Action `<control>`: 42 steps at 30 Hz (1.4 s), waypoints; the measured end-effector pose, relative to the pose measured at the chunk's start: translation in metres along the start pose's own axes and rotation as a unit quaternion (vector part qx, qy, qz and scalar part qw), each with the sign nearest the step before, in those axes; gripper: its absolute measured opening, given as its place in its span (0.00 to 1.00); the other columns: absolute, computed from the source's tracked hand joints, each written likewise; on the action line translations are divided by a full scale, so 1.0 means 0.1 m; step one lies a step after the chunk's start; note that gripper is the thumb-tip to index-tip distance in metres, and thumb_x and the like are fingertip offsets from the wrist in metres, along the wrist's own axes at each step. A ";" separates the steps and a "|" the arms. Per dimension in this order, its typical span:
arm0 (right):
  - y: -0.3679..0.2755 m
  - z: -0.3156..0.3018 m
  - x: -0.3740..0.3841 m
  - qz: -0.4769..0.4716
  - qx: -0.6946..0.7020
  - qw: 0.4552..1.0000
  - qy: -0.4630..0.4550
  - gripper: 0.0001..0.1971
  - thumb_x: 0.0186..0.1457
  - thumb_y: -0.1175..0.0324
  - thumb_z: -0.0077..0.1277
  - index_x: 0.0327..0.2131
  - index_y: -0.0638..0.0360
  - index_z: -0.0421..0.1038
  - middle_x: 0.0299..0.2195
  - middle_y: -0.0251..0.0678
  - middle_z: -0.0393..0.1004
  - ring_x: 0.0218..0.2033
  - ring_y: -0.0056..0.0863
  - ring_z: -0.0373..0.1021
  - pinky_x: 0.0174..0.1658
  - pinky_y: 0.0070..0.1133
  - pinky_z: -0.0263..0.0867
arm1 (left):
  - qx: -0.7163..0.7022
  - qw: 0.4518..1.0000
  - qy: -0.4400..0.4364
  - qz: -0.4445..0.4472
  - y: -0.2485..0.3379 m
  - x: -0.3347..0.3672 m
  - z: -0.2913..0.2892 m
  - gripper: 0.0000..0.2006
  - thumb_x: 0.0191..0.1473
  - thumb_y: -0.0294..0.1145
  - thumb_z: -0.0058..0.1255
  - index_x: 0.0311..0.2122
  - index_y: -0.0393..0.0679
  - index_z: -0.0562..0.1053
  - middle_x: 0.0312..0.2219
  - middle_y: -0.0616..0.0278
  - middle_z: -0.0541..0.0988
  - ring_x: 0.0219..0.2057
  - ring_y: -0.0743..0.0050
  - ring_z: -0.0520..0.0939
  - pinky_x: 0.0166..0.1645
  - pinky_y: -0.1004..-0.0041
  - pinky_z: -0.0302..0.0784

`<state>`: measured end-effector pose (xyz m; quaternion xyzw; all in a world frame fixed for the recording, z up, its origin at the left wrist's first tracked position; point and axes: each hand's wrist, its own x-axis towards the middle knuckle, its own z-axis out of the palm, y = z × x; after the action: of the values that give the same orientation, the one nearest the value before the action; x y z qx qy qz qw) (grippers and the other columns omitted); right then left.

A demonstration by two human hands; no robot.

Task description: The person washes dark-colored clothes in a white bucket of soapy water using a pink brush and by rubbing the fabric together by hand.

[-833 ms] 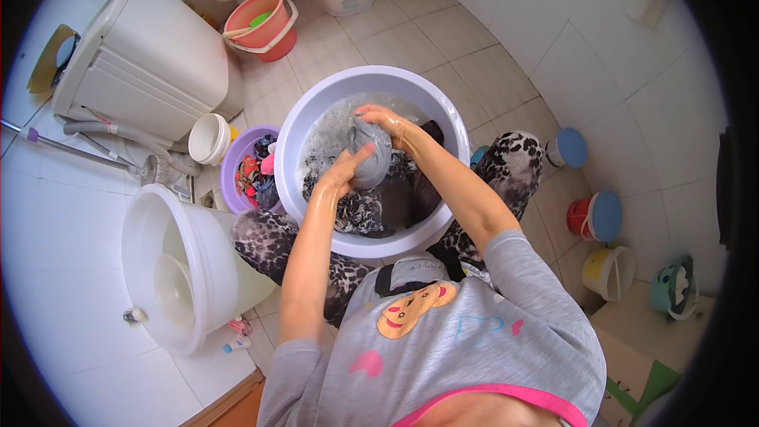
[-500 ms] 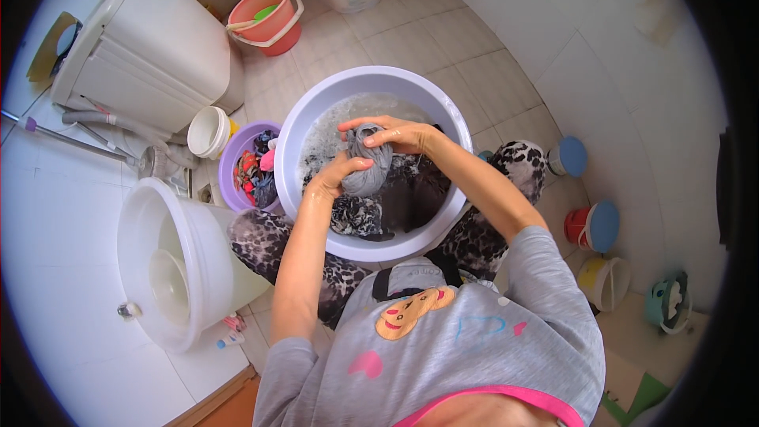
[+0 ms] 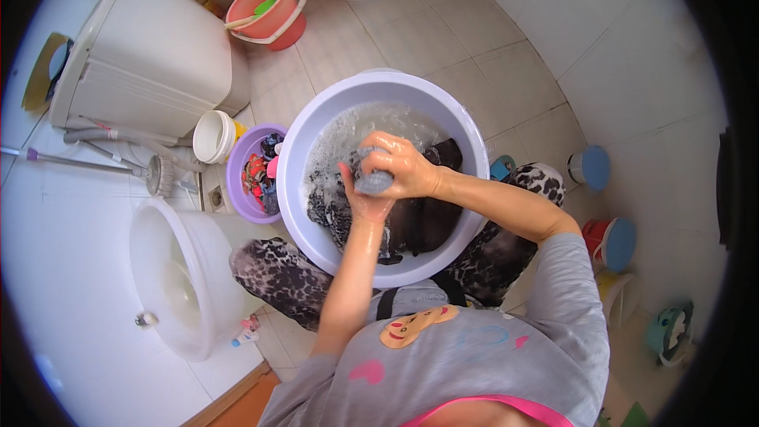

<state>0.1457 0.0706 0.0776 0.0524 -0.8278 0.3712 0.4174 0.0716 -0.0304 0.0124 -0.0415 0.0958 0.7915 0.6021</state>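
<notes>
A wide pale lavender basin (image 3: 294, 221) stands between my knees, holding sudsy water (image 3: 379, 120) and soaked dark clothes. Above the water, a wrung-up wad of grey cloth (image 3: 374, 182) is squeezed between my hands. My right hand (image 3: 407, 168) is closed over it from the right, fingers curled. From below, my left hand (image 3: 366, 204) presses against the same cloth with its thumb upright; its other fingers are mostly hidden. A black-and-white patterned garment (image 3: 328, 204) lies in the basin's left part, and a dark brown garment (image 3: 431, 221) in its right part.
Beside the basin on the left sits a small purple basin (image 3: 237, 194) with coloured clothes. A large white tub (image 3: 209, 269), white buckets (image 3: 212, 136), a washing machine (image 3: 158, 55) and a coral bucket (image 3: 285, 28) are farther left. Several lidded pails, one blue-lidded (image 3: 594, 167), line the right wall.
The loose grey bundle is now squeezed smaller. My right hand has curled over it, and my left hand has shifted right beneath it. The whole view has turned slightly.
</notes>
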 end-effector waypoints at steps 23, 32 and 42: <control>-0.05 0.10 -0.15 0.589 0.676 0.441 0.033 0.05 0.44 0.70 0.40 0.20 0.56 0.65 0.20 0.30 0.67 0.20 0.19 0.64 0.26 0.20 0.63 | 0.803 0.390 -0.367 0.260 0.05 -0.09 1.10 0.12 0.21 0.21 0.52 0.21 0.43 0.69 0.29 0.51 0.73 0.31 0.57 0.75 0.44 0.60 0.66; -0.29 0.20 -0.40 0.680 0.528 0.504 -0.068 0.06 0.35 0.72 0.48 0.13 0.60 0.62 0.14 0.30 0.62 0.16 0.18 0.56 0.18 0.19 0.54 | 0.772 0.374 -0.485 0.171 -0.14 -0.40 0.86 0.08 0.21 0.23 0.49 0.16 0.46 0.67 0.21 0.63 0.70 0.25 0.69 0.72 0.31 0.74 0.73; -0.29 0.27 -0.52 0.688 0.454 0.550 -0.136 0.07 0.34 0.75 0.47 0.11 0.62 0.60 0.15 0.36 0.66 0.19 0.21 0.63 0.21 0.21 0.59 | 0.774 0.344 -0.510 0.148 -0.29 -0.50 0.66 0.09 0.19 0.31 0.47 0.15 0.47 0.66 0.19 0.64 0.69 0.23 0.70 0.70 0.27 0.76 0.69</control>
<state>0.1735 0.0200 0.0460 -0.3004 -0.3794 0.8600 -0.1617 0.1162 -0.0569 0.0833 0.8698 0.3445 0.3091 0.1709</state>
